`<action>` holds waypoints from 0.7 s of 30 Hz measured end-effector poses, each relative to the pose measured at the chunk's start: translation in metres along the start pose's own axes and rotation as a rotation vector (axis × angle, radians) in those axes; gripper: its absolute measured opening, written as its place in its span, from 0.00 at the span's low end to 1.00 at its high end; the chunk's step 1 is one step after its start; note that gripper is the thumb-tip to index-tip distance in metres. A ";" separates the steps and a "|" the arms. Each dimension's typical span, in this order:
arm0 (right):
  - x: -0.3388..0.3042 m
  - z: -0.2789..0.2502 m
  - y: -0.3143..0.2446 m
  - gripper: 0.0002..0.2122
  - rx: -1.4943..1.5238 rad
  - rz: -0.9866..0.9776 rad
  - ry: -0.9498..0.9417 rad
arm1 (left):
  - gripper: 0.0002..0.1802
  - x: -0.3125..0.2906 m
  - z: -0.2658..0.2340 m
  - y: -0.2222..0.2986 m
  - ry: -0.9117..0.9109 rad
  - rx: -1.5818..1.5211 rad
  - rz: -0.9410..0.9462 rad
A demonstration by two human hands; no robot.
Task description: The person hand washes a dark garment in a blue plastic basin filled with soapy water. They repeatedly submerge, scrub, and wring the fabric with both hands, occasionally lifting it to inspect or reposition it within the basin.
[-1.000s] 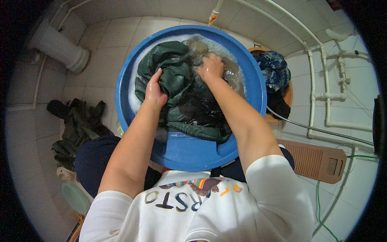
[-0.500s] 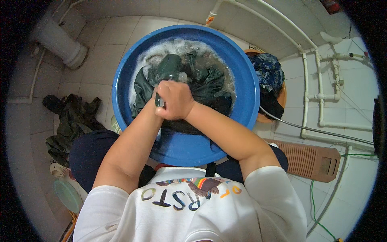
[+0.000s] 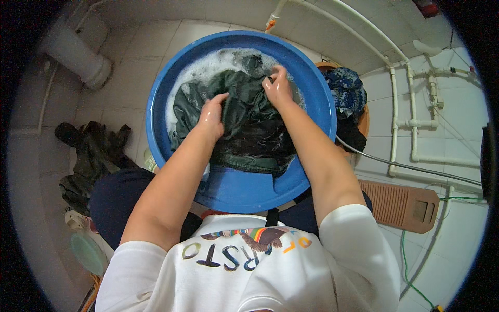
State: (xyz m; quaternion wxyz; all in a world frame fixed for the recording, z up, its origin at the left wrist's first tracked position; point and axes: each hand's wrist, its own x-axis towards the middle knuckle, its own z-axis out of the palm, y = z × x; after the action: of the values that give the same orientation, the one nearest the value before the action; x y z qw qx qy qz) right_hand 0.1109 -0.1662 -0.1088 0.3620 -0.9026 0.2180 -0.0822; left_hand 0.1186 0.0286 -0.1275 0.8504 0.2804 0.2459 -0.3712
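Note:
A wet dark green garment (image 3: 241, 99) lies bunched in soapy water in the large round blue basin (image 3: 156, 99) in front of me. My left hand (image 3: 212, 117) is closed on its left part, the thumb showing and the other fingers partly hidden by the cloth. Farther out and to the right, my right hand (image 3: 278, 89) has its fingers curled round another fold of it. Between the two hands the cloth is bunched in raised folds. White foam (image 3: 200, 67) floats along the basin's far and left sides. The near part of the cloth looks darker, almost black.
Behind the basin's right side stands an orange tub (image 3: 365, 125) with blue patterned clothing (image 3: 345, 93). A brown washboard (image 3: 400, 205) lies at the right, near a green hose (image 3: 406, 270). Dark clothes (image 3: 96, 153) lie on the floor at left. White pipes (image 3: 395, 104) line the right wall.
My hands were together over the middle of the basin, gripping wet cloth. They have moved apart, the right one outward and away from me, and the garment between them is spread wider.

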 end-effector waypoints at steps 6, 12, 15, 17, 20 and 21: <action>-0.003 0.001 0.065 0.35 -0.478 0.124 -0.579 | 0.40 -0.026 0.024 0.009 0.208 0.070 0.359; -0.005 0.009 0.024 0.20 -0.630 0.137 -0.343 | 0.34 -0.024 0.019 0.015 0.061 0.084 0.377; -0.036 0.006 -0.015 0.15 -0.153 -0.263 0.041 | 0.29 -0.027 0.018 0.013 -0.044 0.089 0.249; -0.059 0.003 -0.054 0.12 0.048 -0.413 0.039 | 0.25 -0.029 0.017 0.012 -0.159 0.029 0.123; -0.097 0.000 -0.096 0.10 0.125 -0.645 0.067 | 0.24 -0.027 0.021 0.018 -0.210 -0.037 0.083; -0.106 -0.003 -0.102 0.10 0.086 -0.774 0.053 | 0.23 -0.033 0.023 0.020 -0.191 -0.069 -0.007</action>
State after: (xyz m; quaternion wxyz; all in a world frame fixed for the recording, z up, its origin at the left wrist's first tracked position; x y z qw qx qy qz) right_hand 0.0500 -0.0544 -0.0349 0.3359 -0.8996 -0.1330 -0.2452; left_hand 0.1188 0.0411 -0.0842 0.8778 0.2135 0.1771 -0.3906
